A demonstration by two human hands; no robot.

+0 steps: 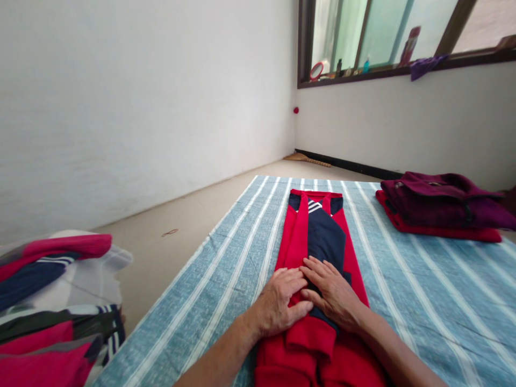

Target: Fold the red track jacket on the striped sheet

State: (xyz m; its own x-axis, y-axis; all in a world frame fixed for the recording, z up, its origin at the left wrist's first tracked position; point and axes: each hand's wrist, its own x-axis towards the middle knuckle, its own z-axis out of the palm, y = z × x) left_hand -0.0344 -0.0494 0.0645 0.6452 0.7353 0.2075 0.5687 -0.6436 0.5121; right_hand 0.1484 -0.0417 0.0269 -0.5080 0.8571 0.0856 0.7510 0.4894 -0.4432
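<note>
A red and navy garment with white stripes point(325, 236) lies lengthwise on the blue striped cloth, its sides folded in. My left hand point(282, 301) rests on the red part of it, fingers pointing right and the thumb apart. Just beside it, my right hand point(332, 293) lies on the navy part with its fingers spread. The fingertips of both hands nearly meet over the garment's middle. Red cuffs and bunched fabric show below the hands, near my body.
Folded purple and red clothes point(439, 207) are stacked on the striped cloth point(237, 231) at the right. More clothes point(44, 322) lie in a pile at the lower left. A broom point(308, 158) is on the floor by the far corner. Small items stand on the windowsill point(387, 71).
</note>
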